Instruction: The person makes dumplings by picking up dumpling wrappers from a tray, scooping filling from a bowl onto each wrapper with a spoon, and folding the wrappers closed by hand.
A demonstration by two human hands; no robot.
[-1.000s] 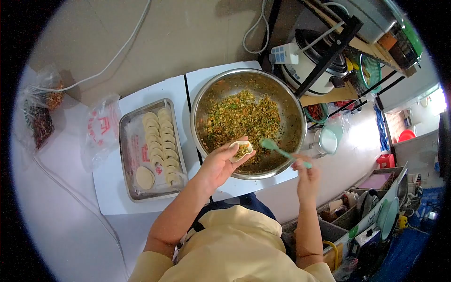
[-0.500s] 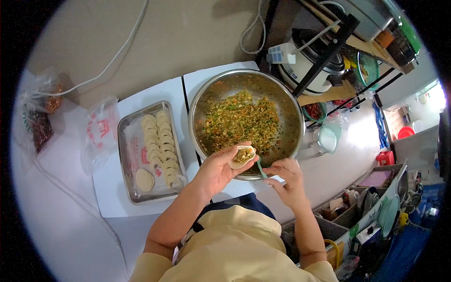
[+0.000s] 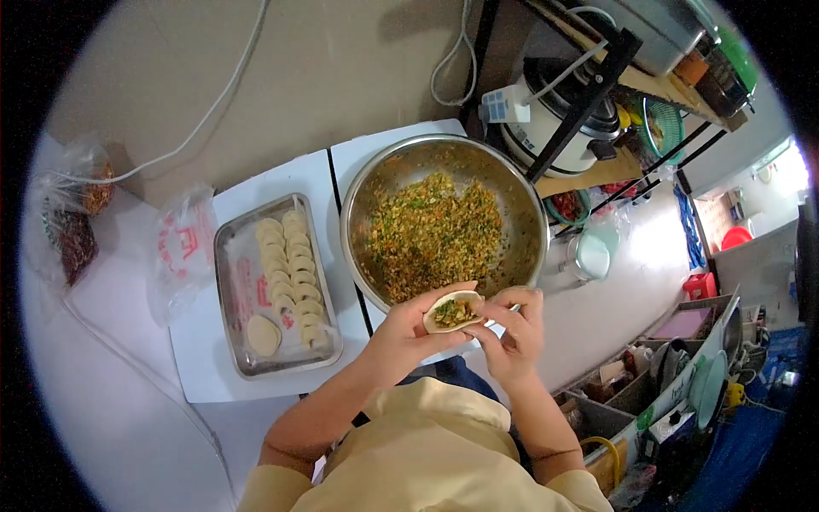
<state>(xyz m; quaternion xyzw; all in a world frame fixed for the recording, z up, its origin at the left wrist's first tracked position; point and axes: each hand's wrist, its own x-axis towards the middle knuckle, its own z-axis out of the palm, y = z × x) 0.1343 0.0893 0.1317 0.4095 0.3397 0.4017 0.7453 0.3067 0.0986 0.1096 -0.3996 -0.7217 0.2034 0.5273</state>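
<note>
A round dough wrapper (image 3: 452, 313) with chopped filling lies in my left hand (image 3: 399, 338), its edges curved up. My right hand (image 3: 515, 335) has its fingers pinched at the wrapper's right edge. The green spoon cannot be made out. Just beyond both hands is a large steel bowl (image 3: 534, 230) of chopped filling (image 3: 435, 230). To the left, a metal tray (image 3: 223, 294) holds two rows of folded dumplings (image 3: 299, 264) and a flat dough round (image 3: 264, 335).
A plastic bag (image 3: 183, 247) lies left of the tray. At the back right, a cooker (image 3: 546, 141) and a power socket (image 3: 505, 105) sit on a shelf rack. Bins with household goods (image 3: 627, 367) stand at the lower right.
The wrapper and my left hand have moved down toward my body. My right hand came in from the right to the wrapper's edge, and the green spoon has dropped out of sight.
</note>
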